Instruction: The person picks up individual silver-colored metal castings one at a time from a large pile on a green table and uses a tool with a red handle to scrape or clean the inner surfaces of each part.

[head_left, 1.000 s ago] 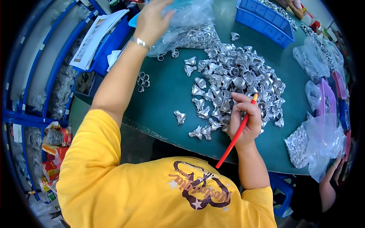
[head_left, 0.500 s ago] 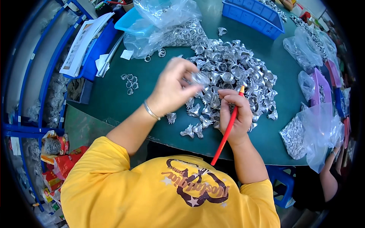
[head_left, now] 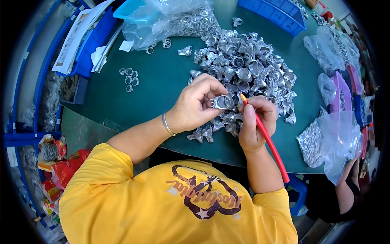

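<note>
Between the thumb and fingers of my left hand (head_left: 195, 103) is a large silver ring (head_left: 222, 102), its round opening facing up. My right hand (head_left: 258, 122) grips a long red pencil-like tool (head_left: 271, 147) with a pale yellow tip. That tip is beside the ring; whether they touch, I cannot tell. Just beyond both hands lies a heap of silver rings (head_left: 254, 67) with ornate tops, several of them loose at its near edge. To the left, a small group of thinner rings (head_left: 129, 77) lies on the green table (head_left: 158, 81).
A clear plastic bag of rings (head_left: 191, 22) and a light blue tray (head_left: 128, 12) are at the far left. A blue bin (head_left: 272, 14) stands at the back. Plastic bags (head_left: 335, 134) and a purple tray (head_left: 339, 93) line the right, near another person's arm (head_left: 345, 191).
My left hand has moved right and nearer with the ring. My right hand has turned the red tool so its tip now points at the ring.
</note>
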Available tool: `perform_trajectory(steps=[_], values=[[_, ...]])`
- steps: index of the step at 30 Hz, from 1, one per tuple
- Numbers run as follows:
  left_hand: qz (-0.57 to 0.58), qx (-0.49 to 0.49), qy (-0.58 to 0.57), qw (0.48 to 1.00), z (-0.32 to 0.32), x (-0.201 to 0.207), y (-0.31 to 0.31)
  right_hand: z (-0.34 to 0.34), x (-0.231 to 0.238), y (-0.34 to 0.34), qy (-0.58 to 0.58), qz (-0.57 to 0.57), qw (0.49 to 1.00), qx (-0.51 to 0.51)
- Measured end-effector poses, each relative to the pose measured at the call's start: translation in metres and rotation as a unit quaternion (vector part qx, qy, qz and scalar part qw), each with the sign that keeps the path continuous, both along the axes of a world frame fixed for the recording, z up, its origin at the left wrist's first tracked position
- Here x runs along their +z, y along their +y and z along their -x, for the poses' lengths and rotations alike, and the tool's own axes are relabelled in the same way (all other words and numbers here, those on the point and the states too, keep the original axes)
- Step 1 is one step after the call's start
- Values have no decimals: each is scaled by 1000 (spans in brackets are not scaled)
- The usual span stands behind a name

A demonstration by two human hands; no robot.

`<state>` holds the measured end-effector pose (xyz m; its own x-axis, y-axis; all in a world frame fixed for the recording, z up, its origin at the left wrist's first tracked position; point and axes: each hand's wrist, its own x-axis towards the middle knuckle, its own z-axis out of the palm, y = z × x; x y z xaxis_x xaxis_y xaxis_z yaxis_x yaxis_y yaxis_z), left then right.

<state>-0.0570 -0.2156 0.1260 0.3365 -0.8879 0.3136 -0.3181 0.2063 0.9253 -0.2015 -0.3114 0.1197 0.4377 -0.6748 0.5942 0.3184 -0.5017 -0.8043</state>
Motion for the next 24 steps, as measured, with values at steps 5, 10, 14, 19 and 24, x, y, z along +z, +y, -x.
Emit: perform_trajectory(steps=[5,10,14,19,24], values=[[26,7,-30,999,-3,0,1,1,-1,-5,3,72,997,7],[-6,-5,8,1000,-1,4,2,2,2,-5,8,91,996,25],[33,-20,-56,998,-5,1,2,0,4,-6,-2,112,993,47],[28,-2,6,1000,2,-1,-1,1,4,-7,-10,129,990,59],[48,12,11,999,1,1,0,0,4,-6,11,117,992,45]])
